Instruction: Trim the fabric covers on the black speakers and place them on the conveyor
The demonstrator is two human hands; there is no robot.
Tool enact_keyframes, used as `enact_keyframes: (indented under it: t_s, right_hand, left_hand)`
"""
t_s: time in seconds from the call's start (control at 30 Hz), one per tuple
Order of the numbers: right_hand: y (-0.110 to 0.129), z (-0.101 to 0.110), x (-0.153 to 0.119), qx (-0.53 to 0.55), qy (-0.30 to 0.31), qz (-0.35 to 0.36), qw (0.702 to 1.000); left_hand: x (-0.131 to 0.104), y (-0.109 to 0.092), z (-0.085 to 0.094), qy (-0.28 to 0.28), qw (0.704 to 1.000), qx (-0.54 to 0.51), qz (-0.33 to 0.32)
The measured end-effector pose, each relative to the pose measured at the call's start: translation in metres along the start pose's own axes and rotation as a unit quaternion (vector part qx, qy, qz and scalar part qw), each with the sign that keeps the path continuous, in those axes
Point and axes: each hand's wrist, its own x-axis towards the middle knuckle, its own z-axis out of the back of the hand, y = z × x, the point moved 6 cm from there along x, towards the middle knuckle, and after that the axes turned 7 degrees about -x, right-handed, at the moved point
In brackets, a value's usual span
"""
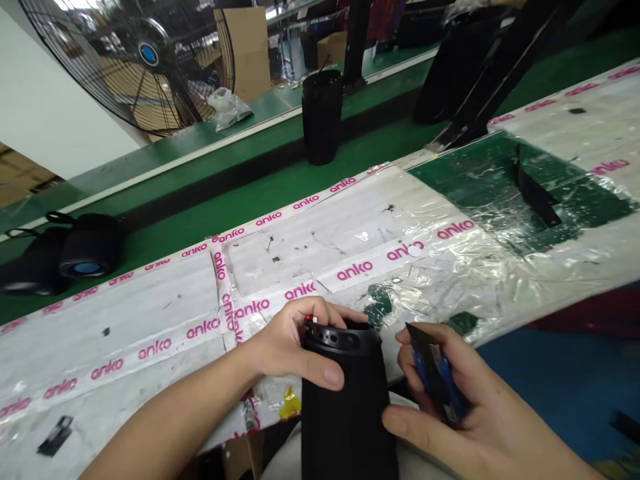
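Note:
A black, cylinder-shaped speaker body (345, 413) stands upright between my hands at the table's front edge, its open upper end facing up. My left hand (305, 340) grips its rim, thumb across the near side and fingers over the back. Small holes show along the rim, and a bit of red and white shows near my fingers. My right hand (450, 400) is closed on a utility knife (435, 370) with a blue and black handle and a dark pointed blade directed up. The right thumb tip is at the speaker body's right side. The blade is apart from the rim.
A white-covered worktable (320, 227) with pink-lettered tape runs across. On the green belt behind stand another black cylinder (323, 117) and black speakers (90, 247). A black strip (537, 190) lies right, a small black piece (56, 435) left. A large fan (145, 60) is at the back.

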Motion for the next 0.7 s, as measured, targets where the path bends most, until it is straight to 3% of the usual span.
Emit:
enact_keyframes:
  t_s: [0.13, 0.23, 0.3, 0.47, 0.6, 0.7]
  right_hand:
    - [0.005, -0.001, 0.004, -0.007, 0.040, 0.038, 0.998]
    - [0.014, -0.003, 0.003, -0.094, 0.027, 0.118, 0.988]
    - [0.025, -0.004, 0.000, -0.193, -0.003, 0.196, 0.961]
    - [0.055, -0.002, 0.001, -0.387, -0.085, 0.349, 0.849]
    - [0.065, -0.001, 0.006, -0.445, -0.056, 0.411, 0.794]
    - [0.059, -0.002, 0.006, -0.463, -0.021, 0.416, 0.783]
  left_hand:
    - [-0.001, -0.007, -0.008, 0.072, 0.995, 0.043, -0.050]
    - [-0.008, -0.016, -0.007, 0.080, 0.989, 0.098, -0.078]
    - [-0.010, -0.014, -0.003, 0.068, 0.990, 0.103, -0.068]
    - [-0.003, 0.001, 0.001, 0.063, 0.995, 0.057, -0.051]
    - [0.003, 0.006, 0.001, 0.067, 0.995, 0.044, -0.058]
    - [0.002, 0.008, 0.001, 0.071, 0.995, 0.034, -0.061]
